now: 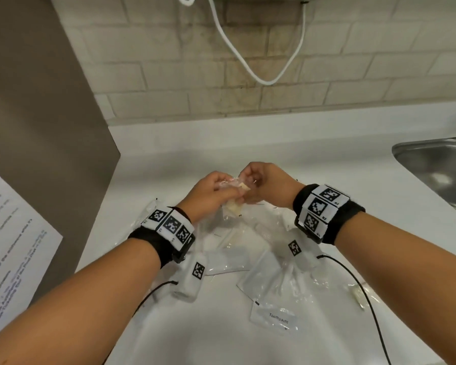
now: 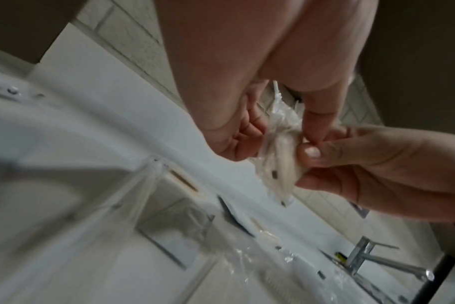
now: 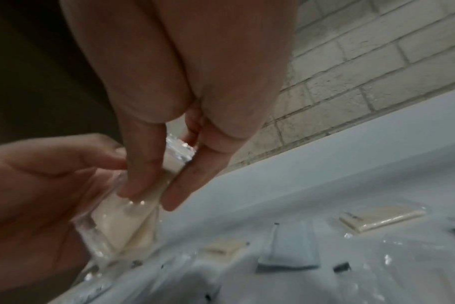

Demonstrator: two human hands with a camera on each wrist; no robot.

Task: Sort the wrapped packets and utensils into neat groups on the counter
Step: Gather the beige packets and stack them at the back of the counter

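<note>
**Two hands hold one packet**

The left hand and the right hand hold a clear packet up above the white bench. The fingers of both hands pinch its crinkly wrap. Something cream-colored is inside. More clear packets lie on the bench under the hands. One packet says "Toothpaste". A metal sink is on the right.

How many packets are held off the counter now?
1: a packet pinched between left hand and right hand; more may be bundled inside the grip.
</note>
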